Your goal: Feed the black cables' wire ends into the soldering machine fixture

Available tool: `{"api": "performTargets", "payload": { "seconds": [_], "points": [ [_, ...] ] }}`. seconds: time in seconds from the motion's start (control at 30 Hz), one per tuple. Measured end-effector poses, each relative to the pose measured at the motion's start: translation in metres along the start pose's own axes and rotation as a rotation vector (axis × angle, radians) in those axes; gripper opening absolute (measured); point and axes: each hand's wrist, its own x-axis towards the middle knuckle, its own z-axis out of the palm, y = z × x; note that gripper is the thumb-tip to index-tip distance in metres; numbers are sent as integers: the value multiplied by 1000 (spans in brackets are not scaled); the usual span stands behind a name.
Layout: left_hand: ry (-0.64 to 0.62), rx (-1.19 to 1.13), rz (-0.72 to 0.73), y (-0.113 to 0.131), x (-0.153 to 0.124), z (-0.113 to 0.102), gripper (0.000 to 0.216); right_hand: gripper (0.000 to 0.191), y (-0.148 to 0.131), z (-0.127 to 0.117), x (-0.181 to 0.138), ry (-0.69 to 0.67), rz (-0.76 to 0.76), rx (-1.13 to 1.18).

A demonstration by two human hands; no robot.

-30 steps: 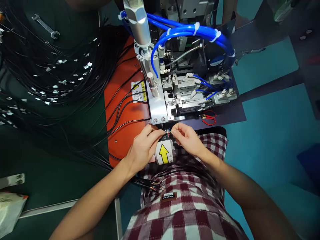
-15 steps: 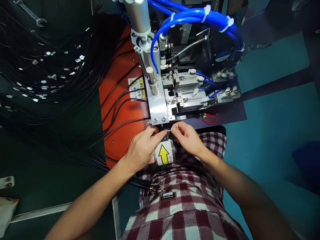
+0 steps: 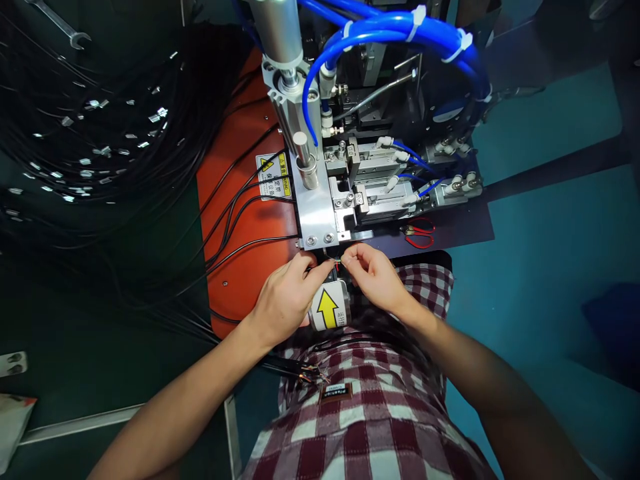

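Bright centre, dark vignetted corners, strong wide-angle bending at edges.

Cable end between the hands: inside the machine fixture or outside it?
Outside. The left hand and right hand pinch the cable end, coloured wires showing, just short of the metal plate, by the yellow-arrow label.

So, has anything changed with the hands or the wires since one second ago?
Nothing visibly moved; only the camera view shifted a little. The left hand and the right hand still pinch the thin wire ends before the metal plate, near the yellow arrow label. Nothing was taken or released.
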Motion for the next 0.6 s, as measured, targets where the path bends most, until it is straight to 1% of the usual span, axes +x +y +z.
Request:
{"api": "performTargets", "payload": {
  "seconds": [0.17, 0.4, 0.5, 0.6],
  "points": [
    [7, 3, -14, 0, 0, -2, 33, 22, 0, 0, 0, 0, 3, 0],
    [-15, 9, -21, 1, -1, -3, 36, 20, 1, 2, 0, 14, 0, -17],
    [-35, 11, -20, 1, -3, -2, 38, 20, -3, 2, -2, 36, -26, -67],
    [-57, 1, -30, 0, -5, -1, 41, 20, -8, 2, -4, 68, -45, -166]
  ]
}}
